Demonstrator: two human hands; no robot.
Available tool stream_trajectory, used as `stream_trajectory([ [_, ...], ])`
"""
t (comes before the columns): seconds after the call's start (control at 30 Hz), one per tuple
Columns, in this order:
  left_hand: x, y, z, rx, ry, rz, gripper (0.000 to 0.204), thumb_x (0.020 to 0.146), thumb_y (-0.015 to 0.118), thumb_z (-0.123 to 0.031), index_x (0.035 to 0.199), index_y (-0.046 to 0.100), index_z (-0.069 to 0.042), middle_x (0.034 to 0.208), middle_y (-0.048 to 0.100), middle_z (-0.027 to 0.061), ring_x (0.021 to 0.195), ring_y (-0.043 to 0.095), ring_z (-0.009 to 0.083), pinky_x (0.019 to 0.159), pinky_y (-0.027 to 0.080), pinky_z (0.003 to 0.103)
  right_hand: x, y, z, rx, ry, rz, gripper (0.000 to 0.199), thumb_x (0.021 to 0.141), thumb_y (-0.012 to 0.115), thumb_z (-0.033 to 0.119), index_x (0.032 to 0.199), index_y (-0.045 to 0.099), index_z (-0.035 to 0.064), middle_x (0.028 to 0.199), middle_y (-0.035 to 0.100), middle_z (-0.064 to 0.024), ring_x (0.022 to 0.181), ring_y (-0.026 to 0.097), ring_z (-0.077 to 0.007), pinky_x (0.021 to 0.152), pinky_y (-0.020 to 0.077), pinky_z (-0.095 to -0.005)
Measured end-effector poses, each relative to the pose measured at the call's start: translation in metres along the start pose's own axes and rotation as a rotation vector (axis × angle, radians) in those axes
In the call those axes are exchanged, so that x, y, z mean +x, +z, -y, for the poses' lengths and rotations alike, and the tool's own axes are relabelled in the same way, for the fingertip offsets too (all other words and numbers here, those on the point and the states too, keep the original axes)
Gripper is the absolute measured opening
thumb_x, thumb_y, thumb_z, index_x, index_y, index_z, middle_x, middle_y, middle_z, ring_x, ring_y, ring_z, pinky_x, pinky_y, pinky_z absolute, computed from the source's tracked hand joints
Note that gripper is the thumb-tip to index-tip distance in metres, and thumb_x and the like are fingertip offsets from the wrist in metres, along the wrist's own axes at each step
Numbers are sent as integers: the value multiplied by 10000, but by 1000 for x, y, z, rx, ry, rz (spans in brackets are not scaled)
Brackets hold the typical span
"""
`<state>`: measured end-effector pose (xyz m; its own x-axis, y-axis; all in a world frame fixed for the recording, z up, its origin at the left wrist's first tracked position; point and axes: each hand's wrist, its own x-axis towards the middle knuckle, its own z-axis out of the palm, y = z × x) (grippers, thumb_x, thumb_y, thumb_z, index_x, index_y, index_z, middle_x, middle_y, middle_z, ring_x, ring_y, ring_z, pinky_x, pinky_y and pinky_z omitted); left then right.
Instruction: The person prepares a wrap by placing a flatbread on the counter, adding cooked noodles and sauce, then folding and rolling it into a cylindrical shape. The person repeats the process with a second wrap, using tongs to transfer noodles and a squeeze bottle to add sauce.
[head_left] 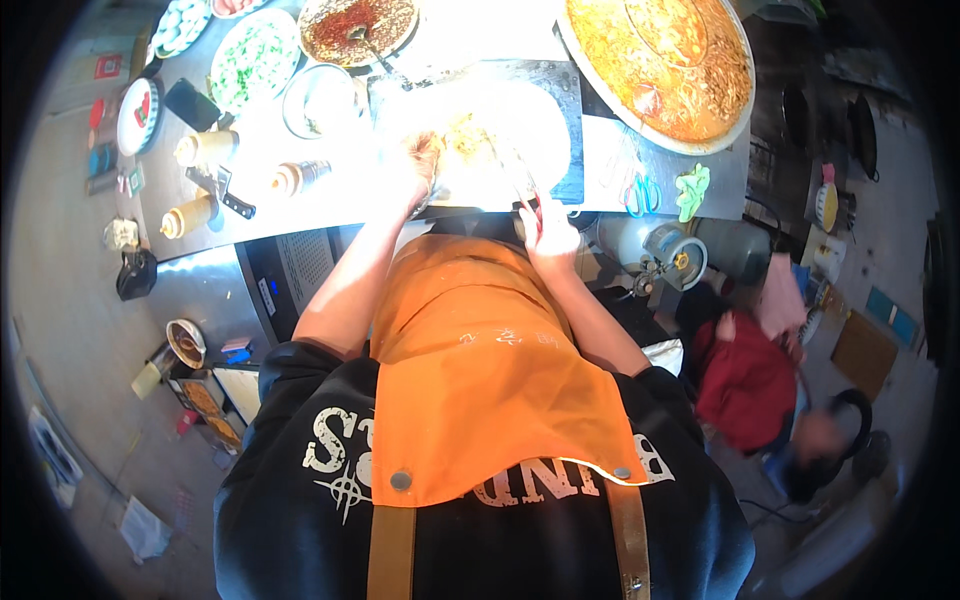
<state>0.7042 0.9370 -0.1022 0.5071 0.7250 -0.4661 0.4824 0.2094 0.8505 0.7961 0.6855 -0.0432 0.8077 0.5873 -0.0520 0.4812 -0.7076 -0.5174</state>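
Note:
My right hand (550,235) is closed round metal tongs (522,178), whose arms reach up to a small heap of yellowish shredded food (466,138). Beneath the heap is a pale round sheet (540,112), strongly washed out by glare, over a dark board (572,92). To the left of the food is my left hand (424,158), its fingers curled at the sheet's edge. Glare hides what they grip. A large round pan (745,60) of orange-red shredded food stands at the far right, beyond the board.
Left on the steel table are squeeze bottles (205,149), a black-handled knife (236,198), a bowl of chopped greens (252,65) and a pan of red sauce (340,22) with a spoon. Right are blue scissors (642,194), a gas cylinder (625,240) and a person in red (745,385).

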Motion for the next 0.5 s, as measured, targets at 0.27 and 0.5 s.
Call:
stream_trajectory([
  [0.27,9,1,-20,107,49,102,289,1064,656,-121,1322,686,6,1198,749,121,1075,688,201,963,544,328,-18,4,9,156,-49,-174,504,986,745,227,1449,617,74,989,731,-136,734,713,-261,694,596,-355],
  [0.5,7,-5,-24,202,32,162,304,1048,632,-145,1309,696,-3,1217,752,165,1091,701,233,965,548,354,-27,-24,18,115,-133,-52,409,1009,704,290,1366,644,100,1018,730,-106,818,736,-249,706,605,-370],
])
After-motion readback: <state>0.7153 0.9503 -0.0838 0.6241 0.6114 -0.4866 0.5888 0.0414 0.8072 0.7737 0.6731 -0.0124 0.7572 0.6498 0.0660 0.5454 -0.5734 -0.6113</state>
